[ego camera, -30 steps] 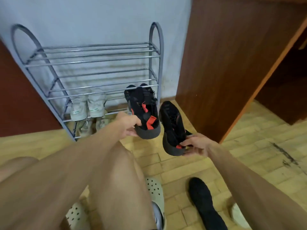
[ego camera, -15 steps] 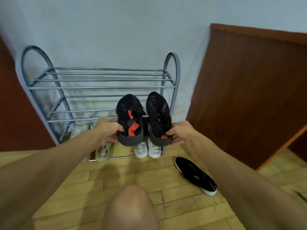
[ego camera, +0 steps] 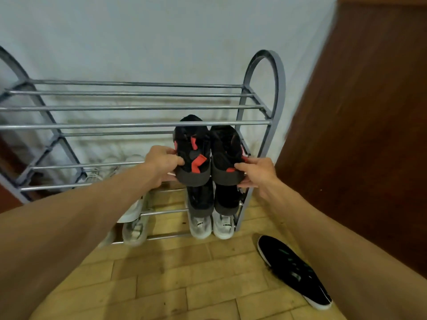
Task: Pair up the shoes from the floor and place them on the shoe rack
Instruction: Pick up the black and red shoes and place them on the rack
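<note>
A grey metal shoe rack [ego camera: 261, 105] stands against the pale wall. My left hand [ego camera: 161, 161] grips the heel of a black shoe with red accents [ego camera: 191, 151]. My right hand [ego camera: 256, 172] grips its twin [ego camera: 225, 153]. Both shoes sit side by side, toes pushed under the top shelf bars at the rack's right end. Below them is another black pair [ego camera: 212, 199], and under that a white pair [ego camera: 211, 225]. A single black slip-on shoe with a white sole [ego camera: 293, 271] lies on the floor at the right.
More pale shoes [ego camera: 134, 225] sit on the rack's lower left shelves. A dark brown wooden cabinet [ego camera: 360, 135] stands close to the rack's right side. The floor [ego camera: 184, 285] is yellowish parquet.
Both hands have carried the black-and-red pair forward and up from in front of the rack onto its upper right shelf, and the shoes are now side by side. The camera has moved closer.
</note>
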A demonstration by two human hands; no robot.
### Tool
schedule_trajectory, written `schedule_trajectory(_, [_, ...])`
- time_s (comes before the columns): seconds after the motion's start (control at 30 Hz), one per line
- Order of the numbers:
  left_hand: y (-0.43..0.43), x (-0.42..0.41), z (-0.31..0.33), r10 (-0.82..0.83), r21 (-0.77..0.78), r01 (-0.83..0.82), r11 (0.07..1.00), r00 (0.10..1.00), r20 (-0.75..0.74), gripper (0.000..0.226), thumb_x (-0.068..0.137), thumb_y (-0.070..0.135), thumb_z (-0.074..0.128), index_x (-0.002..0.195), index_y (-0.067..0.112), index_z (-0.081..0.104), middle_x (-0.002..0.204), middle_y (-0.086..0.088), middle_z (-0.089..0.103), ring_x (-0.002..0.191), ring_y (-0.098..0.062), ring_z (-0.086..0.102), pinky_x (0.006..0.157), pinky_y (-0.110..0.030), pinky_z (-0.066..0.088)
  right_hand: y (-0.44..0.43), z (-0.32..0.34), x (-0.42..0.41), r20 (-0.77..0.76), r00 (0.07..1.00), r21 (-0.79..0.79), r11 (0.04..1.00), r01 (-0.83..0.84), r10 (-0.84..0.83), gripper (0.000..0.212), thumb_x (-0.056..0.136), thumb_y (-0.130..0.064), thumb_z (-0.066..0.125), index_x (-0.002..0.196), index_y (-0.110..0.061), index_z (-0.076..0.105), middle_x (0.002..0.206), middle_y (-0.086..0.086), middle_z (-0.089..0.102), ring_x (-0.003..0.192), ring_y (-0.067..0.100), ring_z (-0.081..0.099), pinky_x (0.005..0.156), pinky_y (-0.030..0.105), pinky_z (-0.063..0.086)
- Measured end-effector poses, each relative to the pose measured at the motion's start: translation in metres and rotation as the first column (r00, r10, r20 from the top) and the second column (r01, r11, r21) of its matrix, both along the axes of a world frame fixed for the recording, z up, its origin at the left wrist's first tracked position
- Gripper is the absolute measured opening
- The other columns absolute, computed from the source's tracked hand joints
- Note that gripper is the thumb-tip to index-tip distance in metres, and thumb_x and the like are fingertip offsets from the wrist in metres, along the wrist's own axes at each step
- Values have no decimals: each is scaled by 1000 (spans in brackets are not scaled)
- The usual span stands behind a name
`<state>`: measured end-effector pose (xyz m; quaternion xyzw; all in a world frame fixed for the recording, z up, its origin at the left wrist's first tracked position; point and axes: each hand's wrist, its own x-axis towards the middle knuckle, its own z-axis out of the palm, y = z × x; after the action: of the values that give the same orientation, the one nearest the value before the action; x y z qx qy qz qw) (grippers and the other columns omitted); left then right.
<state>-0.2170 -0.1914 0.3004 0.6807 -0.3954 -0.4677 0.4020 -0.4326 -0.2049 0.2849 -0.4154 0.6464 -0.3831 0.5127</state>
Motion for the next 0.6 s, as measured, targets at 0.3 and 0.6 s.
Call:
schedule_trajectory(0.3, [23,-8,-6,-51,-11,50,999,991,-123,36,100,17,46,135,9,51,126,-9,61,109,-23,58,95,-36,49,18,-14,-1,-105,993,-85,995,47,-55,34,100,-23,50,132,-16,57,111,11,66,100,28,66,78,38,60])
schedule_trajectory(0.6, [126,-52,30,-140,-100,137,985,990,-15,25,91,18,56,115,15,61,118,-8,64,105,-21,61,89,-34,52,122,2,-51,-357,921,-51,981,-186,156,34,99,-30,50,126,-13,62,103,-3,63,94,16,61,85,40,58])
